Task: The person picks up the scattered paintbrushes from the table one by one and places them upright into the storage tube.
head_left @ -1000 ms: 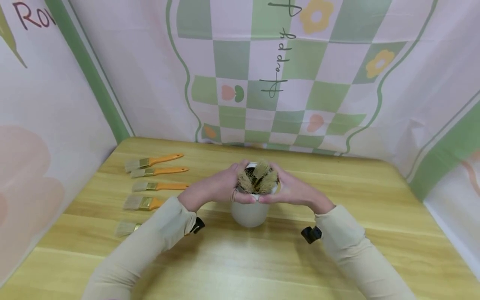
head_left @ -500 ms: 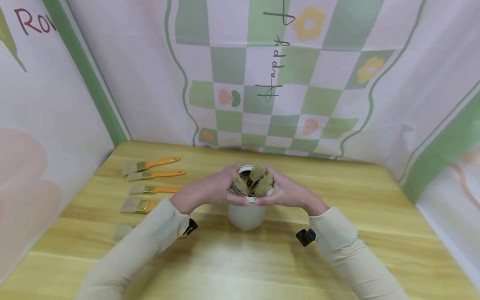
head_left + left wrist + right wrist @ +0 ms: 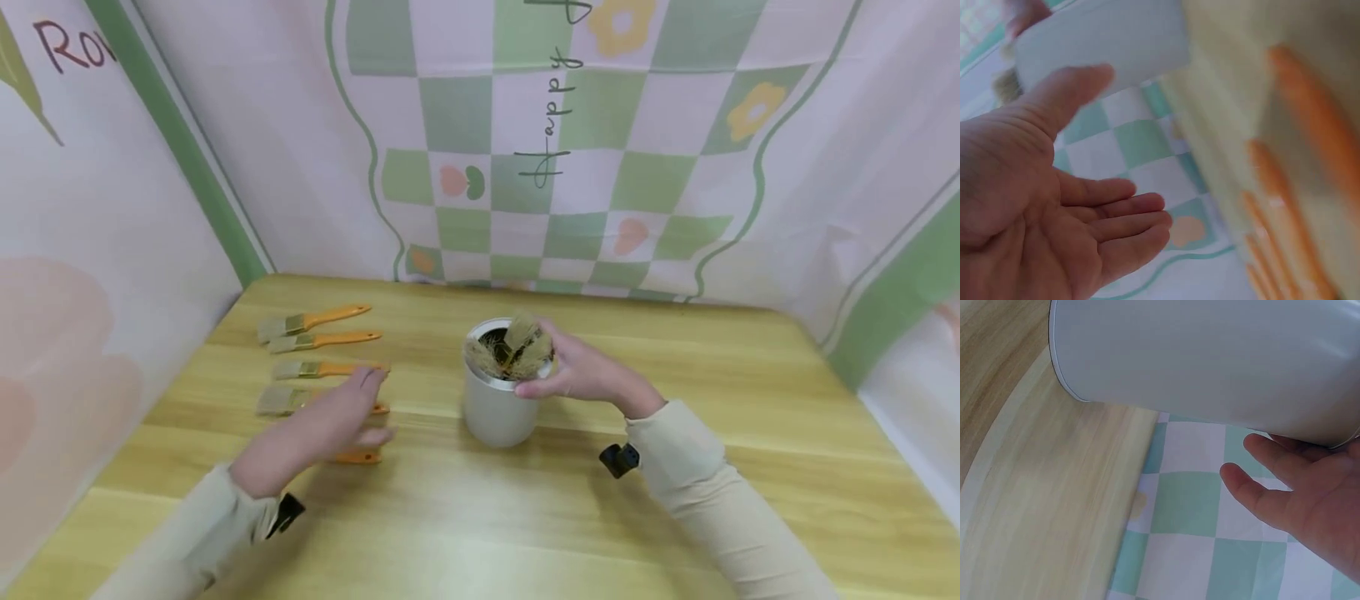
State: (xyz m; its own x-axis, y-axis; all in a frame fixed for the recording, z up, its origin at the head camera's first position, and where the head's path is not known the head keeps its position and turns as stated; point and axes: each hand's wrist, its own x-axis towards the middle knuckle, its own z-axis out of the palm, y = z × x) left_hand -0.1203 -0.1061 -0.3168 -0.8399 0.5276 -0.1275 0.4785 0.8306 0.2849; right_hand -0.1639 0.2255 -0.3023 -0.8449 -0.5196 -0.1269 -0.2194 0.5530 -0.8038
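So, L hand [image 3: 326,429] stretched out, empty, nr orange brushes [image 3: 330,368], R hand [image 3: 588,371] gripping white can [image 3: 498,415] by top, w/ bristles [image 3: 534,358] poking up

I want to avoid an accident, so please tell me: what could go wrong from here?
The right grip holds the cup near its top, so a sideways push could tip it. The left grip, close to the loose brushes, might knock one out of place.
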